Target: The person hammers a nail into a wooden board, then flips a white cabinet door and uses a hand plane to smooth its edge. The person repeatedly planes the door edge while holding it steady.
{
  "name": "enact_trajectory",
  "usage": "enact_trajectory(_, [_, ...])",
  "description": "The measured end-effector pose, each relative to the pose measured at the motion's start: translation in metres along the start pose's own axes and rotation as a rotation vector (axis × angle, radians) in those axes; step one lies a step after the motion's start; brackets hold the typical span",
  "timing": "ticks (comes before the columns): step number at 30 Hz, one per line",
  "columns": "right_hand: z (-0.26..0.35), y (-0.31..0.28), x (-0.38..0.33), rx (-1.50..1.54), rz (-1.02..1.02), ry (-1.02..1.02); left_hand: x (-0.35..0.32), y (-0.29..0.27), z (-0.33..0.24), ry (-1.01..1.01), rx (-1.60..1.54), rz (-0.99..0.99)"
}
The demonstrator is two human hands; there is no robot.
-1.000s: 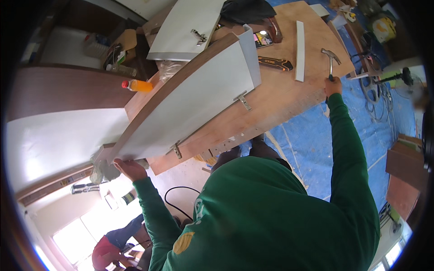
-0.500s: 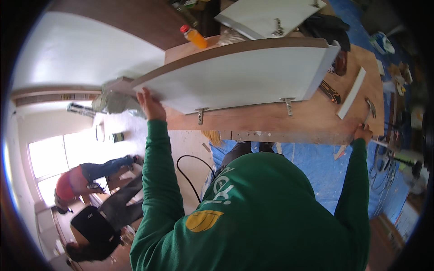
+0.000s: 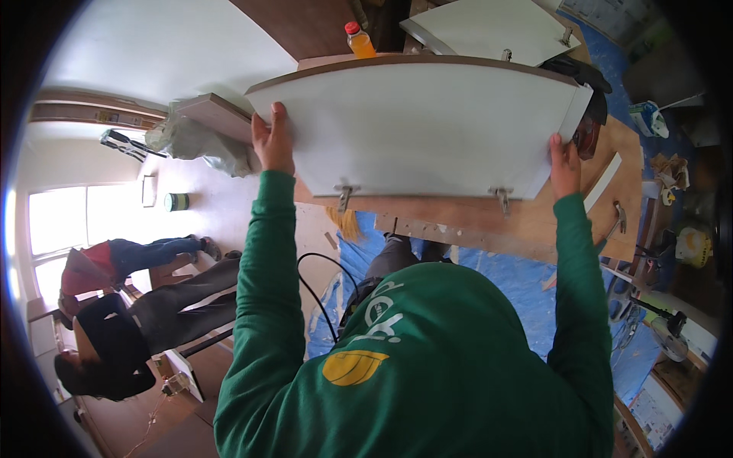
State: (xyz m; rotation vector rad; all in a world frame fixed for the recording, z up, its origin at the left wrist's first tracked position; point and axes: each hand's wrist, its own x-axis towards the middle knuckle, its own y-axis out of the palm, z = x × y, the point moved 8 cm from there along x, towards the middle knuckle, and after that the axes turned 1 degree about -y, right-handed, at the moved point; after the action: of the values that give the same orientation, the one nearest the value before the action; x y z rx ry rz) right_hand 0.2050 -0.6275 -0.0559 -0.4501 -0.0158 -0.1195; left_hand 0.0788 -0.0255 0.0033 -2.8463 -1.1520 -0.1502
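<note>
A white cabinet door panel (image 3: pixel 420 126) with a brown edge stands tilted on its long edge over a wooden worktable (image 3: pixel 527 229). Two metal hinges, one left (image 3: pixel 346 197) and one right (image 3: pixel 502 200), jut from its lower edge. My left hand (image 3: pixel 275 145) grips the panel's left end, thumb and fingers around the edge. At the opposite end, my right hand (image 3: pixel 565 164) holds the right edge, fingers up against it. Right of that hand lie a hammer (image 3: pixel 615 223) and a narrow white strip (image 3: pixel 603 182).
Behind the panel are an orange drink bottle (image 3: pixel 360 42) and another white door (image 3: pixel 489 29) with hinges. A plastic-wrapped board (image 3: pixel 210 130) sits at the left. Two people (image 3: pixel 114 336) work at the far left. Blue sheeting (image 3: pixel 489 282) covers the floor; a black cable (image 3: pixel 305 286) loops near me.
My right hand has let go of the hammer, leaving it on the table, and moved left to grasp the panel's right edge. The panel's white face now shows more fully.
</note>
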Motion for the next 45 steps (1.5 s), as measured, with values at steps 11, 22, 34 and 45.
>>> enact_trajectory(11, [-0.075, 0.020, -0.059, -0.587, 0.132, 0.152, 0.010, 0.007, 0.079, -0.111, 0.840, 0.167])
enact_trajectory(22, [-0.067, 0.059, -0.052, -0.704, 0.385, 0.324, 0.052, -0.001, 0.165, -0.177, 1.191, 0.246])
enact_trajectory(34, [-0.054, 0.076, -0.037, -0.811, 0.467, 0.329, 0.063, -0.009, 0.191, -0.233, 1.336, 0.247])
enact_trajectory(45, [-0.042, 0.079, -0.035, -0.891, 0.644, 0.357, 0.055, -0.005, 0.198, -0.257, 1.379, 0.337])
